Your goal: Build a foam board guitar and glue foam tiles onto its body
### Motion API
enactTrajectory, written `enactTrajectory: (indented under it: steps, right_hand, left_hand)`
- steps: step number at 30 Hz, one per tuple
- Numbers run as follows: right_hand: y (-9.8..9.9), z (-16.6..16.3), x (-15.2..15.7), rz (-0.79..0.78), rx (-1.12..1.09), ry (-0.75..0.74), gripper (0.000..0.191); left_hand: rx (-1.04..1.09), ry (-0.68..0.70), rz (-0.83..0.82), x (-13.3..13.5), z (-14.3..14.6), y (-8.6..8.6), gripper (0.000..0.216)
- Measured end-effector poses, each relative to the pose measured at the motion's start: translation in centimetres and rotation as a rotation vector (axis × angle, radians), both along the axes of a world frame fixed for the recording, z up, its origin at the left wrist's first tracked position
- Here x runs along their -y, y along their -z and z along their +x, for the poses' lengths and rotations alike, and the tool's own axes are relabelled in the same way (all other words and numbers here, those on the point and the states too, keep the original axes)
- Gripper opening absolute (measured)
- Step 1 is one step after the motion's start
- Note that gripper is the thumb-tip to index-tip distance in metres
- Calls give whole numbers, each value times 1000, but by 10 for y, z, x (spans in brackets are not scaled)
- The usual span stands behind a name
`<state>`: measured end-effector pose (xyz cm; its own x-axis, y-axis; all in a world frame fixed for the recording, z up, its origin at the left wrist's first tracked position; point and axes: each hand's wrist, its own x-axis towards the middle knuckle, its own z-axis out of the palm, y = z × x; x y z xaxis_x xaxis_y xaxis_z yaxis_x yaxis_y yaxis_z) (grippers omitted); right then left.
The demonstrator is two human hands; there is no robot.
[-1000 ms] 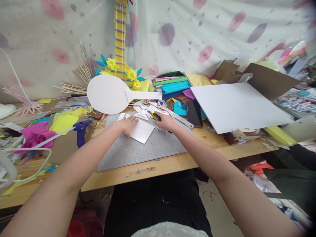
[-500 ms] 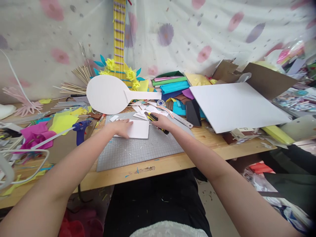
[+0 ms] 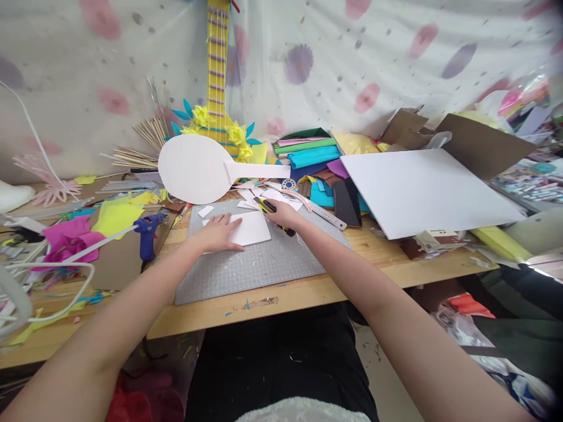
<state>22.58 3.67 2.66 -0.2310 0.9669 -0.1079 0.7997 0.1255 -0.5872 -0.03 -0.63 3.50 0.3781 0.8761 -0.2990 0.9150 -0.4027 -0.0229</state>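
Left hand [image 3: 217, 233], fingers spread, rests on white board [image 3: 254, 227] atop a mat [image 3: 259, 265] near the table's [image 3: 303, 291] front edge; right hand [image 3: 281, 214] curls around a cutter [image 3: 265, 205], blade tip unclear.

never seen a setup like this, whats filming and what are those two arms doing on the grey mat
No machine here: these are a person's bare arms, seen by a camera worn on their head, looking forward and down. The left hand rests spread on a piece of white board on the grey cutting mat. The right hand grips a yellow-and-black utility knife; its blade is too small to make out. Around the mat, on the wooden table, are a blue glue gun at left, a white paddle-shaped cutout behind, and a metal ruler at right.
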Motion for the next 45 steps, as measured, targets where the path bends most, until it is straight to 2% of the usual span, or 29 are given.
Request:
enactTrajectory:
  steps: [6,8,12,15,19,22,25,30,37,41,45]
  right_hand:
    - [-4,-8,0,16,-13,-12,62]
    - [-7,-10,1,43,13,-29,61]
    - [-16,-19,2,97,148,-98,57]
    - [-21,-33,-1,152,267,-200,53]
    - [-26,-58,-9,241,374,-344,52]
    - [-28,-76,-17,288,430,-385,49]
    - [-28,-90,-24,295,456,-428,46]
    - [-32,-102,-29,288,546,-492,45]
    - [-42,-116,-30,293,651,-532,38]
    - [-46,-114,-32,251,706,-577,42]
    - [-46,-85,-23,206,689,-550,48]
  left_hand:
    - [4,-172,93,12,-4,5,98]
    - [13,-272,103,14,-3,6,98]
    - [25,-505,129,15,6,10,100]
    - [33,-574,144,15,15,13,109]
    - [62,-546,225,12,16,14,111]
    - [95,-437,299,10,11,18,95]
    - [138,-364,295,8,7,29,77]
    - [197,-374,312,5,6,45,72]
    - [195,-382,285,2,5,48,70]
    - [189,-413,260,1,7,45,70]
    - [182,-439,257,1,11,41,68]
